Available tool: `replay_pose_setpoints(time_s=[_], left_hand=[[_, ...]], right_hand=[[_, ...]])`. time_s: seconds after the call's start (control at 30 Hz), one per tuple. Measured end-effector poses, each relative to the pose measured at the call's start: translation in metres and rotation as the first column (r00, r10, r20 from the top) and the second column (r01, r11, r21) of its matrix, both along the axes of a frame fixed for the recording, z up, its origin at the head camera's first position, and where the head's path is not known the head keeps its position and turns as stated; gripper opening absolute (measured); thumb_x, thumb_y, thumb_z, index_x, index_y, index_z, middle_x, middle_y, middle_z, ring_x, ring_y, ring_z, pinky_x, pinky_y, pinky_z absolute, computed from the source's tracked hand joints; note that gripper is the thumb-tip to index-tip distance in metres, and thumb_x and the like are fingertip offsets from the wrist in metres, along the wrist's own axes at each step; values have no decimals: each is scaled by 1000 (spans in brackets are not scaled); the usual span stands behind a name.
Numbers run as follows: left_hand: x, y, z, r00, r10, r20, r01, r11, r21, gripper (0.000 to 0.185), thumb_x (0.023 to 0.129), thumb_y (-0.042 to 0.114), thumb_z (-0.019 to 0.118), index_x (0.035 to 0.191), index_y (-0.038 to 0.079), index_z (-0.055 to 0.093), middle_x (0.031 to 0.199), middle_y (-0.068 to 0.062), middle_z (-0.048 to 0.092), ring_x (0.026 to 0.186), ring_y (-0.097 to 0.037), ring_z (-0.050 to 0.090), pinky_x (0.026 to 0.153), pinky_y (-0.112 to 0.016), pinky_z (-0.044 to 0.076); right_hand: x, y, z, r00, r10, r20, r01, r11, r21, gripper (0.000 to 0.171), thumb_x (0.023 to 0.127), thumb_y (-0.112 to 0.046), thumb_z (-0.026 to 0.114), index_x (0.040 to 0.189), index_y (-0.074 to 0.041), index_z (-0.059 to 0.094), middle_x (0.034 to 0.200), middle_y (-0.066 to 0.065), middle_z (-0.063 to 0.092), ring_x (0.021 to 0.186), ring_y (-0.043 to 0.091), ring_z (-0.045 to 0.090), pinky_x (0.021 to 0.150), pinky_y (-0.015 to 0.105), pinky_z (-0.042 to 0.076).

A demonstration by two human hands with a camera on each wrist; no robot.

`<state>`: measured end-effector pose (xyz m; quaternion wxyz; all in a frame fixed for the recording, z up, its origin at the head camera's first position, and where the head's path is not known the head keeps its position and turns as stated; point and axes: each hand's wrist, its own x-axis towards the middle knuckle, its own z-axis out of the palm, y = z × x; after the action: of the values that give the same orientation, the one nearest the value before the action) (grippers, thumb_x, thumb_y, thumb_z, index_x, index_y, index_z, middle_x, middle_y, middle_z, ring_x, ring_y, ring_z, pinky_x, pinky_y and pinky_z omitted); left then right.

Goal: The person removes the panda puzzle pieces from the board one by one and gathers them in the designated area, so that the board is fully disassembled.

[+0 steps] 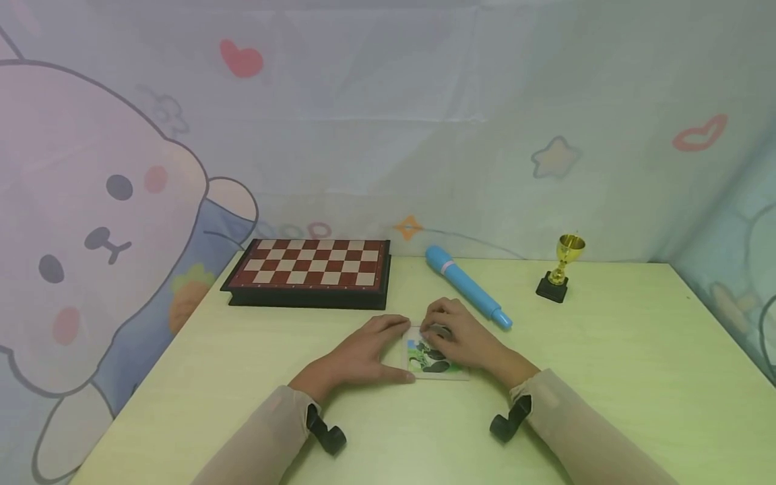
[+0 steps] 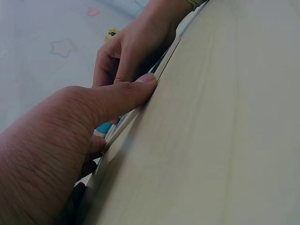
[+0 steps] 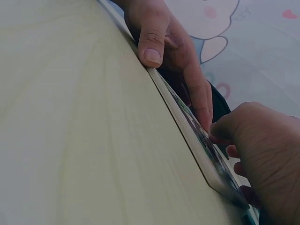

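A small flat picture puzzle [image 1: 429,364] in a pale frame lies on the table, with green, blue, black and white parts. A whitish patch with a stepped edge shows at its upper left. My left hand [image 1: 370,347] holds the frame's left side, thumb at the near edge and fingers at the far edge. In the left wrist view, that thumb presses the frame's rim [image 2: 123,127]. My right hand [image 1: 462,335] is over the upper part of the picture, fingers bent and thumb and fingertips close together. Whether a piece is between them is hidden.
A red-and-white chessboard box [image 1: 309,269] lies at the back left. Behind my right hand is a blue pen-shaped toy [image 1: 467,285], lying aslant. A small gold trophy [image 1: 562,266] on a black base stands farther right. A printed cloth [image 1: 376,135] hangs behind the table [image 1: 630,377].
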<state>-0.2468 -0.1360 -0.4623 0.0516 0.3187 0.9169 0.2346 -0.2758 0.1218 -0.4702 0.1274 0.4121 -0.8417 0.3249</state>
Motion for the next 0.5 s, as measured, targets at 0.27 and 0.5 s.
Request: replay_pose_setpoints(time_s=[0.27, 0.5], left_hand=[[1, 0, 2, 1000, -5, 8, 5, 1000, -8, 103, 78, 78, 64, 158, 20, 36, 160, 10, 30, 148, -13, 24, 117, -41, 30], [2, 0, 2, 1000, 5, 15, -5, 1000, -3, 102, 78, 77, 65, 158, 21, 35, 159, 11, 30, 148, -12, 23, 117, -42, 31]], right_hand=[[2, -1, 2, 1000, 19, -9, -19, 1000, -2, 5, 95, -13, 70, 97, -14, 74, 107, 3, 61, 99, 18, 52, 85, 36, 45], [1, 0, 1, 998, 21, -62, -19, 1000, 24, 5, 96, -13, 70, 98, -16, 72, 107, -1, 63, 103, 20, 53, 89, 38, 47]])
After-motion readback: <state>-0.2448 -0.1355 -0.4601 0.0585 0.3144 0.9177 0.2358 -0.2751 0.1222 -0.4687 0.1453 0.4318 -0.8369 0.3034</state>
